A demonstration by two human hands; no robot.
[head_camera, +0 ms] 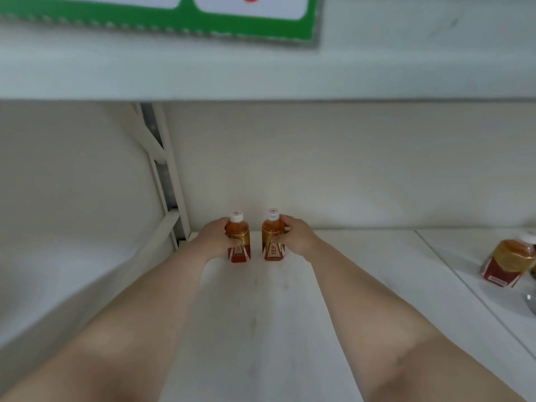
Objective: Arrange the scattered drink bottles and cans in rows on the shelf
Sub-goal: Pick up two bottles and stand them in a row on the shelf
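1. At upper left of the frame, a green sign (162, 23) with white panels hangs on the front of the upper shelf board (261, 74).
2. Left of centre, a white metal upright (162, 169) with brackets stands at the back of the shelf (261, 300).
3. Near the centre, the left hand (216, 239) is wrapped around the left bottle (238, 242), fingers closed on its body; this bottle stands upright close to the back wall.
4. Just beside it, with a small gap, the right bottle (272, 236) stands upright too. Both have a white cap, amber drink and a red and gold label.
5. The right hand (295, 236) is closed around the right bottle from its right side.
6. At the right edge of the frame, a third bottle (510, 262) of the same kind appears tilted on the next shelf section, well apart from the pair.
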